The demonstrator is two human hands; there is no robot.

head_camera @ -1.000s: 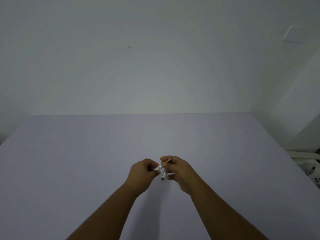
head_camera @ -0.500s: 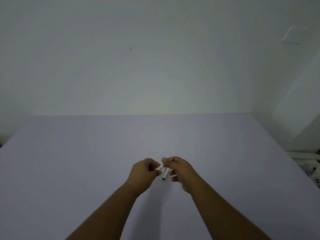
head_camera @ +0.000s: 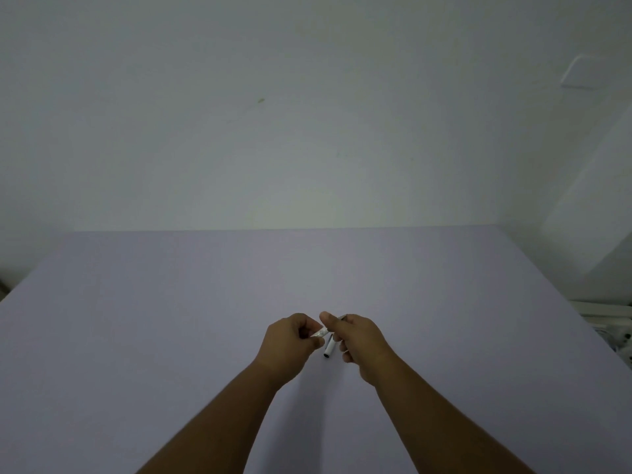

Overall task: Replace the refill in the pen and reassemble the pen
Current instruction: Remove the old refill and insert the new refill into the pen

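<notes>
The left hand's [head_camera: 290,340] fingers [head_camera: 316,342] are curled tight on a short white pen piece [head_camera: 320,333], which sticks out toward the right hand [head_camera: 359,340]. The right thumb and fingers [head_camera: 330,321] pinch the other end of that piece, so the two hands meet there, just above the tabletop [head_camera: 171,319]. A second white tube, the barrel [head_camera: 329,347], hangs slanting down from the right hand's lower fingers, its dark open end toward the camera. A thin dark tip [head_camera: 342,317] shows past the right hand's knuckles; whether it is the refill cannot be told. Both bare forearms reach in from the bottom edge. The tabletop is pale lilac and meets a plain wall [head_camera: 307,131]. White objects [head_camera: 615,330] sit at the right edge, beyond the tabletop.
</notes>
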